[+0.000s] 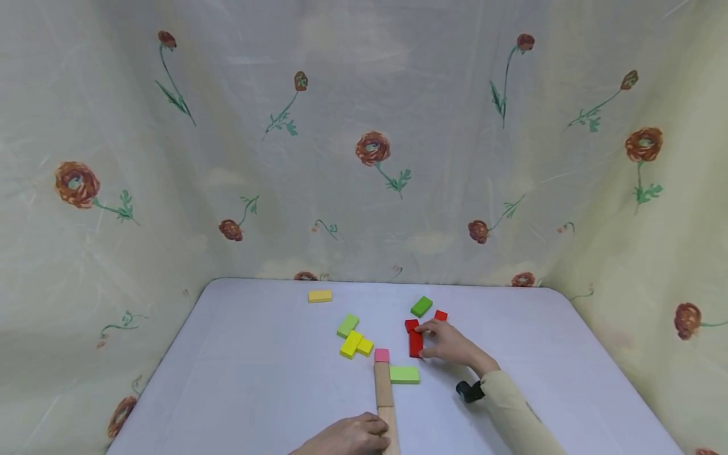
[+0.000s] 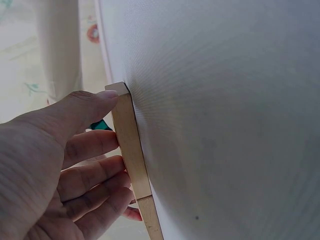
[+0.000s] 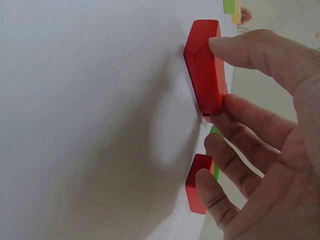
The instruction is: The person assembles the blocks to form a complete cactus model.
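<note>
My left hand (image 1: 354, 436) rests on the nearer of two light wooden blocks (image 2: 131, 142) laid end to end. Its thumb lies at the block's near end, and its fingertips touch the upper edge. A pink block (image 1: 382, 355) caps the row's far end. With my right hand (image 1: 449, 346) I pinch a long red block (image 3: 205, 70) by its two ends, thumb at the near one. Against its far end sits a small red block (image 1: 411, 325). Another small red block (image 3: 198, 187) lies beside my outer fingers, partly hidden by the hand in the head view.
A light green block (image 1: 404, 375) touches the row's right side. To the left lie another light green block (image 1: 347, 325) and two yellow blocks (image 1: 352, 344). Farther back are a pale yellow block (image 1: 320, 296) and a dark green block (image 1: 421, 307). Flowered cloth (image 1: 364, 208) surrounds the white table (image 1: 239, 373).
</note>
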`<state>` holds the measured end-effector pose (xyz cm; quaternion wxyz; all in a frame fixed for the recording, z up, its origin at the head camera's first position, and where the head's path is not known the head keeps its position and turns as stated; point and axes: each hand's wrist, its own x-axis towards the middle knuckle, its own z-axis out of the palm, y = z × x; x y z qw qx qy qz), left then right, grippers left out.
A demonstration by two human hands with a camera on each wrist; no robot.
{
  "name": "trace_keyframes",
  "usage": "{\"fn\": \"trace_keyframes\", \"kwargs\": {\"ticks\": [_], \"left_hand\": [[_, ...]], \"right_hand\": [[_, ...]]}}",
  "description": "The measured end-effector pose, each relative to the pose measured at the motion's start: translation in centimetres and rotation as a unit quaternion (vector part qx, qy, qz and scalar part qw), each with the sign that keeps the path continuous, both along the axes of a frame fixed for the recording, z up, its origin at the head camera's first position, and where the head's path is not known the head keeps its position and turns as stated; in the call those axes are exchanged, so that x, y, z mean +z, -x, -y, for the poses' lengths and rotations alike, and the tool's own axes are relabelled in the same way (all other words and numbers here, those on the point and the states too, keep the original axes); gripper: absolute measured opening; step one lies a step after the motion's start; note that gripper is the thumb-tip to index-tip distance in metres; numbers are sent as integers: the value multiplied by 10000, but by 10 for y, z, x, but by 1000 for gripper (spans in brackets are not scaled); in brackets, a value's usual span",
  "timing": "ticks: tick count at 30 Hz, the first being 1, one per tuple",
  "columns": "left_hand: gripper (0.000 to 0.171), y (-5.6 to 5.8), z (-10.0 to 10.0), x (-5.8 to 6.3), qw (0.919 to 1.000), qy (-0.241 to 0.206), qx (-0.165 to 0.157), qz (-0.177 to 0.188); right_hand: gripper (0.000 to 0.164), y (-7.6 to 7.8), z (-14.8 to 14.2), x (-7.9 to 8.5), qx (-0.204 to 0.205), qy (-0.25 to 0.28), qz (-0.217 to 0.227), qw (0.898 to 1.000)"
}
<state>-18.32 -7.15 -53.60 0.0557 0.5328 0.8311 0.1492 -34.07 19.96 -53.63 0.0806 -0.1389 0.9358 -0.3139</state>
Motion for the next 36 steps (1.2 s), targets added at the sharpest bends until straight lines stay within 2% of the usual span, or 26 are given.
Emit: {"fn": "trace_keyframes", "kwargs": {"ticks": [8, 14, 21, 28, 36], "left_hand": [[30, 0, -1, 1, 9999, -42, -25, -112], [36, 0, 1, 2, 10000, 4, 31, -10], [35, -1, 0, 3, 10000, 32, 21, -5], [35, -2, 0, 3, 9998, 136, 75, 124], [36, -3, -1, 4, 9999, 90, 94, 75]], "right_hand": [[51, -3, -2, 1, 159, -75, 63, 9998], [51, -8, -2, 5, 236, -74, 122, 9996], [51, -14, -4, 5, 455, -53, 96, 9989], [51, -17, -5, 2, 523, -33, 175, 9985], [52, -19, -4, 5, 581, -76, 95, 9982]]}}
